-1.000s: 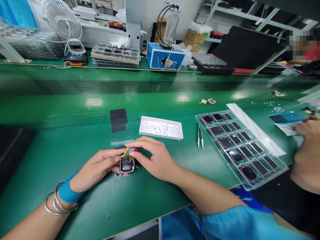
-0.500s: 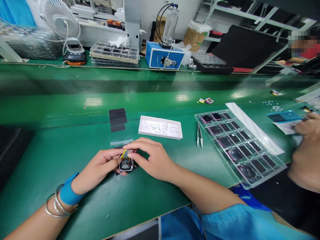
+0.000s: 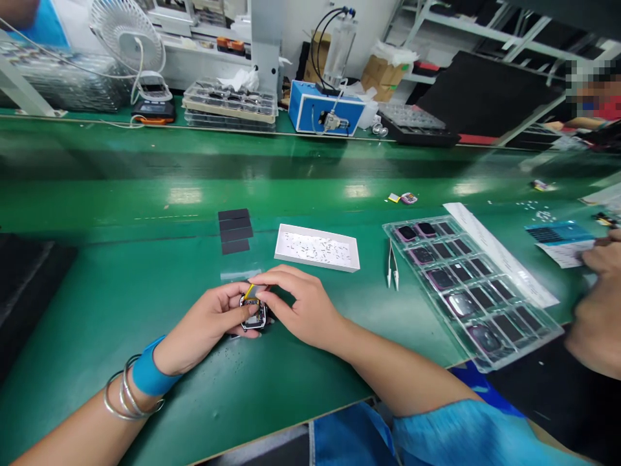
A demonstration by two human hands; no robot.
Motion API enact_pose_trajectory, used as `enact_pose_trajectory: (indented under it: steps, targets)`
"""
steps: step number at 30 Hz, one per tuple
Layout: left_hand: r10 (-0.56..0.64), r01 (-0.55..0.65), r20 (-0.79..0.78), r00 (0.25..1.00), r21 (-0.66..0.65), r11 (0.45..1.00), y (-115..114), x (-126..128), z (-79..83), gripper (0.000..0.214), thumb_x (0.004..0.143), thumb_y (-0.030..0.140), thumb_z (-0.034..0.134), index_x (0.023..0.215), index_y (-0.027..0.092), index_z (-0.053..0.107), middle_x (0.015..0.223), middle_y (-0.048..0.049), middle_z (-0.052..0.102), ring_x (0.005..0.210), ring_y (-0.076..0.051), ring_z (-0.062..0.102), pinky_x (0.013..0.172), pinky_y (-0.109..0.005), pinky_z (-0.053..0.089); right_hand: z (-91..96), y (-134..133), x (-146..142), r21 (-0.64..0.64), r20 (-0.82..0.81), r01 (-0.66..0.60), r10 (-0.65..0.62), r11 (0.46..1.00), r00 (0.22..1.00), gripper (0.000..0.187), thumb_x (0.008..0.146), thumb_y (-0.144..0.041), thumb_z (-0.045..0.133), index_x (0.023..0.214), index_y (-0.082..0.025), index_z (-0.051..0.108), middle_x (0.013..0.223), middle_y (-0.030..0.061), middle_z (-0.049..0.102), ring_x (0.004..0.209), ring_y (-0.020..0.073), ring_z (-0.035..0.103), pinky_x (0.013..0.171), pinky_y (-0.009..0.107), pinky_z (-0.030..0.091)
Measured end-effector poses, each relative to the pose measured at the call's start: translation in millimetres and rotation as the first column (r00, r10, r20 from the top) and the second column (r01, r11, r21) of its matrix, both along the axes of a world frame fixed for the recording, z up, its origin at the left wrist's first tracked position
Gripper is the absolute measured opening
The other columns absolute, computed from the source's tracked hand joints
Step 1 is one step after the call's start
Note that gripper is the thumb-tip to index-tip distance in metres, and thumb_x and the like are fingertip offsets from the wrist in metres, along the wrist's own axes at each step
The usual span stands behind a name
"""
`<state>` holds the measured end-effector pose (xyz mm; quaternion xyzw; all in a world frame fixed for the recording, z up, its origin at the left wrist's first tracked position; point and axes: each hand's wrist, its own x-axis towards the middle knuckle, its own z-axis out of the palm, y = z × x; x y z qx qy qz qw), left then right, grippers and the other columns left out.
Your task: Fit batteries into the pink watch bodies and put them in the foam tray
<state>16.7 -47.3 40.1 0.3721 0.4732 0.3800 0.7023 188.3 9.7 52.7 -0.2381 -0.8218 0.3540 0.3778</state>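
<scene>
Open watch-like case (image 3: pixel 262 318) is held at seven o'clock of the view, over the counter (image 3: pixel 145 278), by the left hand (image 3: pixel 208 317), fingers clamped on its edges. Since the earlier frame, the left thumb (image 3: pixel 242 313) has been shifted from the rim onto the circuitry (image 3: pixel 261 310). At the case's twelve o'clock, a yellow-edged grey piece (image 3: pixel 253 293) is pinched in the right hand (image 3: pixel 310 307).

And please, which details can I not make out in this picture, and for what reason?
All in the head view:
Inside of the casing: partly covered by the thumb of the left hand.
Yellow-edged piece: partly hidden by the right hand.
Bits in the white box: too small to identify.
White sheet: any print is too small to read.
Co-worker's hand: blurred, cut off by the right edge.
</scene>
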Motion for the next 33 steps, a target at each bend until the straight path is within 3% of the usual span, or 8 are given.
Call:
enact_pose_trajectory:
  steps: [23,28,33]
  targets:
    - [0.069,-0.069,0.006,0.998,-0.050,0.996,-0.5,2.8,5.2,0.026,0.077,0.033,0.068,0.097,0.018,0.061,0.087,-0.0044,0.061,0.079,-0.016,0.059,0.069,-0.030,0.056,-3.5,1.9,-2.4,-0.009,0.008,0.013,-0.013,1.000,1.000,0.018,0.087,-0.017,0.055,0.103,-0.021,0.064,0.099,0.0024,0.068,0.093,0.0131,0.062,0.086,0.028,0.049]
    - [0.241,-0.236,0.051,0.969,-0.088,0.968,3.6,-6.6,9.8,0.023,0.077,0.027,0.068,0.097,0.018,0.063,0.088,-0.0049,0.065,0.080,-0.016,0.062,0.072,-0.028,0.056,-2.2,8.2,1.6,-0.020,0.019,0.113,-0.112,0.993,0.993,0.017,0.087,-0.017,0.055,0.101,-0.019,0.063,0.093,0.0025,0.066,0.088,0.0134,0.060,0.084,0.029,0.048]
    - [0.449,-0.444,0.132,0.884,-0.065,0.894,9.6,-15.5,10.1,0.021,0.077,0.022,0.066,0.097,0.016,0.063,0.097,-0.0099,0.068,0.100,-0.023,0.061,0.091,-0.036,0.051,-8.1,17.4,3.6,-0.005,0.146,0.171,-0.169,0.985,0.975,0.011,0.083,-0.012,0.057,0.089,-0.019,0.064,0.091,0.0026,0.065,0.089,0.0155,0.059,0.084,0.031,0.047]
